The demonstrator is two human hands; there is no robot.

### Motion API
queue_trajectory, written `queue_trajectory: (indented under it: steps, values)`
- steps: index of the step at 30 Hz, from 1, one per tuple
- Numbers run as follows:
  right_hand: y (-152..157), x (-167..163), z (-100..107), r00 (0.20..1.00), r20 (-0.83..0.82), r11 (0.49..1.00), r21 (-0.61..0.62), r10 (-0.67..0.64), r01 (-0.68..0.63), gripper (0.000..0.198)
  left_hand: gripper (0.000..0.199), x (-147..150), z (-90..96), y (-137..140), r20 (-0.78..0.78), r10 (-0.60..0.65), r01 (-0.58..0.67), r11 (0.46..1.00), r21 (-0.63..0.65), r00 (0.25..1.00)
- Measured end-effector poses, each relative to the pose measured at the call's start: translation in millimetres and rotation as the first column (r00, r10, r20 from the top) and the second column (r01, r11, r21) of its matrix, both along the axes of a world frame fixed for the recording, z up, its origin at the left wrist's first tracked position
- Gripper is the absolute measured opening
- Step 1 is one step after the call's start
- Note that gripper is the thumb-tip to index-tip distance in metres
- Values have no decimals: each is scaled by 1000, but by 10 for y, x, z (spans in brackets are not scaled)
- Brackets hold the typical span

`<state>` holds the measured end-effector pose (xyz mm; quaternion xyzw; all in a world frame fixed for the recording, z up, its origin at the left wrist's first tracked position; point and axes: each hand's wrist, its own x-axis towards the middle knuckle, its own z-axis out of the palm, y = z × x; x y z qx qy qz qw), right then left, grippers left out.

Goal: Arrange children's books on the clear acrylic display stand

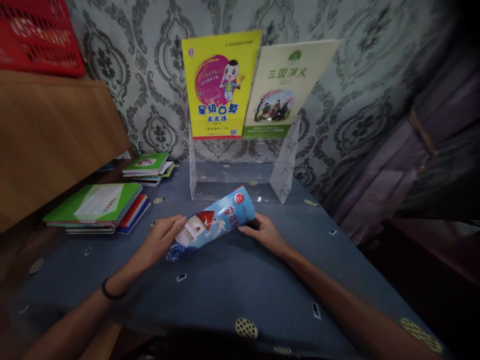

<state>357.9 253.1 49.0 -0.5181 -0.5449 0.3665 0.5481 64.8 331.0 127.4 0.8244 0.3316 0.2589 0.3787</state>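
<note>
A blue book (215,220) with a red-roofed white building on its glossy, curved cover is held tilted over the table. My left hand (165,235) grips its lower left end, thumb on the cover. At the right end, my right hand (264,232) has its thumb at the lower edge, with the other fingers partly hidden behind the book. Beyond it stands a clear acrylic book rack (281,175). On the rack's upper level, a yellow workbook (221,85) and a pale green book (285,85) lean side by side.
Stacked books with a green one on top (93,205) lie at the left, and a smaller book pile (148,167) sits behind them. A wooden cabinet (56,140) carries a red basket (41,40). A curtain (393,170) hangs beyond the right edge of the blue tablecloth (225,295).
</note>
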Motion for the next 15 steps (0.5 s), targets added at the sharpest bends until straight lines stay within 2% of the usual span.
queue_trajectory:
  steps: [4, 6, 10, 13, 15]
  values:
    - [1, 0, 10, 992, -122, 1000, 0, -21, 21, 55, 59, 30, 46, -77, 69, 50, -43, 994, -101, 996]
    - [3, -10, 24, 982, -180, 999, -1, -52, 53, 54, 62, 46, 62, -111, 112, 65, -39, 976, -216, 992]
    - [-4, -68, 106, 930, -352, 994, -8, -106, 111, 60, 64, 100, 60, -168, 279, 198, -41, 875, -482, 940]
    - [-37, -133, 195, 902, -432, 999, -50, -9, -13, 61, 62, 162, -32, -202, 375, 347, -63, 801, -596, 860]
    - [-60, -161, 232, 896, -441, 992, -83, 48, -94, 58, 60, 192, -153, -229, 385, 428, -82, 749, -658, 818]
